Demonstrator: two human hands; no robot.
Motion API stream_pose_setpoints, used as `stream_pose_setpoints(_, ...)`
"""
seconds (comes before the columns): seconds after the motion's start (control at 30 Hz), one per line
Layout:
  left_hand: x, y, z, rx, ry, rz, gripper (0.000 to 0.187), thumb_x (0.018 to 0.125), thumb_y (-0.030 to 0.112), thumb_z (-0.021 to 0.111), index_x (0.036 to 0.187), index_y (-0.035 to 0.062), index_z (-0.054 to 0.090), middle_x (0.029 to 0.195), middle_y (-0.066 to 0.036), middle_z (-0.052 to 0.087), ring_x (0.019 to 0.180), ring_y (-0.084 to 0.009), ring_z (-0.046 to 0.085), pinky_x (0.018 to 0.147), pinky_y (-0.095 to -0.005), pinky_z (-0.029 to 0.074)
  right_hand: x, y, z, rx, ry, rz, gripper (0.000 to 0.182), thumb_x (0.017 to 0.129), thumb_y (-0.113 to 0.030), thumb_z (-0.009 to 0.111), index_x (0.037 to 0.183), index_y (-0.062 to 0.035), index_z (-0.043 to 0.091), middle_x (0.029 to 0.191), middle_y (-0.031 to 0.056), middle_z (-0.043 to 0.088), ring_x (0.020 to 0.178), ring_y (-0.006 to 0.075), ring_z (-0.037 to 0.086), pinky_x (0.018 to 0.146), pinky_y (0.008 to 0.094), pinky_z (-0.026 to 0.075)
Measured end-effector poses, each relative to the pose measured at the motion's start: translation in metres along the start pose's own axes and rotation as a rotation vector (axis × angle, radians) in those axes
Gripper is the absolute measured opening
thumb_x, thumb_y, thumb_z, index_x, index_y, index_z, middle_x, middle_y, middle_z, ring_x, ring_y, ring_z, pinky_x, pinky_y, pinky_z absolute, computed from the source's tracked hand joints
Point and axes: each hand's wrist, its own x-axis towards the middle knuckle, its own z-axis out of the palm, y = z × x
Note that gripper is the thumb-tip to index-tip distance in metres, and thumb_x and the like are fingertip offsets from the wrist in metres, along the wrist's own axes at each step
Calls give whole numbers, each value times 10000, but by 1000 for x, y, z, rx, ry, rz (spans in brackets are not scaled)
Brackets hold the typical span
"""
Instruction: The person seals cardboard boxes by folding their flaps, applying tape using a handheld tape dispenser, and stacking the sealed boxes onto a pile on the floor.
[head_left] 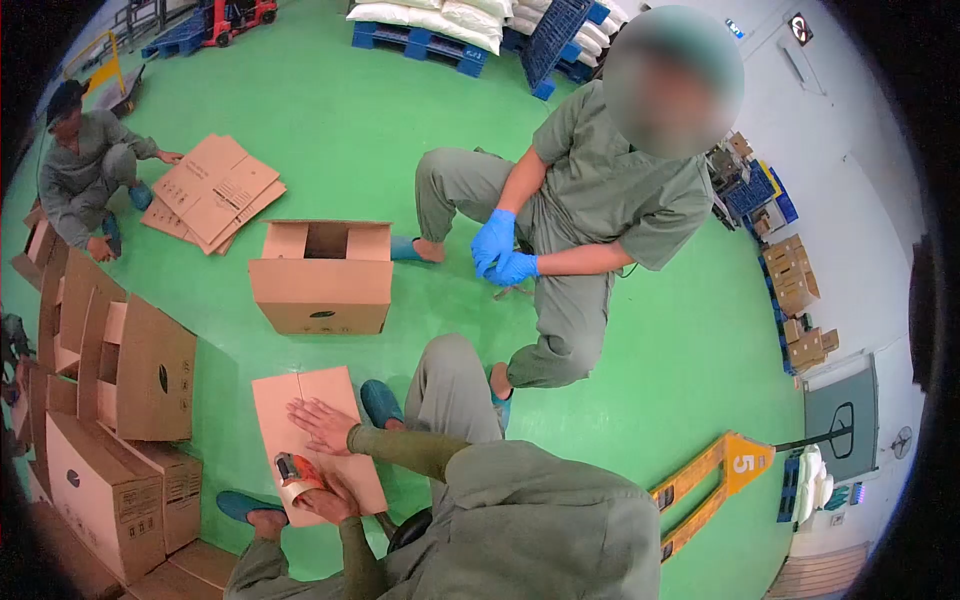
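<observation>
A flattened cardboard box (350,490) lies on the floor before me, between my feet. My right hand (325,425) rests palm down on its upper part, fingers spread. Lower down, my left hand (328,500) is closed around a tape dispenser (293,474) with orange and black parts, held over the cardboard. The palm side of this hand and the dispenser's grip are hidden.
Opposite me sits a co-worker with blue gloves (505,250), beside an open carton (322,295). Another person (90,165) crouches by stacked flat cardboard (215,190). Several cartons (115,490) line the left side. A yellow pallet jack (715,475) stands at right; loaded blue pallets (415,42) stand behind.
</observation>
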Motion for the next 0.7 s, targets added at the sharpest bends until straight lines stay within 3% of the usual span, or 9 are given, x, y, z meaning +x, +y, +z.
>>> stream_pose_setpoints(0.4,5,2,0,-54,-19,-39,782,958,408,598,1459,-113,299,1430,-284,440,1274,-435,467,1063,-478,384,7,0,7,3,-19,-16,826,953,-422,517,1580,-18,163,1661,173,99,1551,313,52,1242,500,61)
stream_pose_setpoints(0.5,12,9,-7,-155,-46,-87,780,955,408,603,1459,-107,303,1419,-271,459,1256,-424,495,1045,-466,419,14,4,8,-12,26,-57,801,929,-402,553,1553,-4,245,1632,199,191,1528,331,157,1236,495,127)
stream_pose_setpoints(0.57,24,39,-21,-395,-93,-239,779,953,408,606,1458,-103,305,1411,-263,471,1244,-416,514,1032,-457,443,27,18,10,233,36,-95,744,897,-363,589,1500,3,354,1569,207,326,1470,349,289,1217,477,213)
stream_pose_setpoints(0.6,27,57,-35,-452,-87,-296,778,952,408,607,1458,-101,306,1407,-259,478,1238,-412,524,1026,-453,455,27,30,48,262,146,-73,668,888,-413,593,1412,-13,486,1493,194,447,1400,342,389,1193,453,243)
stream_pose_setpoints(0.63,24,54,-16,-301,-81,-360,780,952,403,606,1463,-97,295,1410,-254,476,1247,-408,521,1035,-452,453,32,29,29,243,137,-121,653,887,-374,595,1412,-2,483,1487,200,449,1407,351,378,1184,467,264)
stream_pose_setpoints(0.7,-15,-3,59,294,-8,-195,807,937,383,609,1493,-84,256,1486,-282,384,1383,-434,374,1174,-506,276,44,33,22,255,152,-236,661,904,-353,578,1444,4,442,1518,200,412,1422,365,357,1182,489,270)
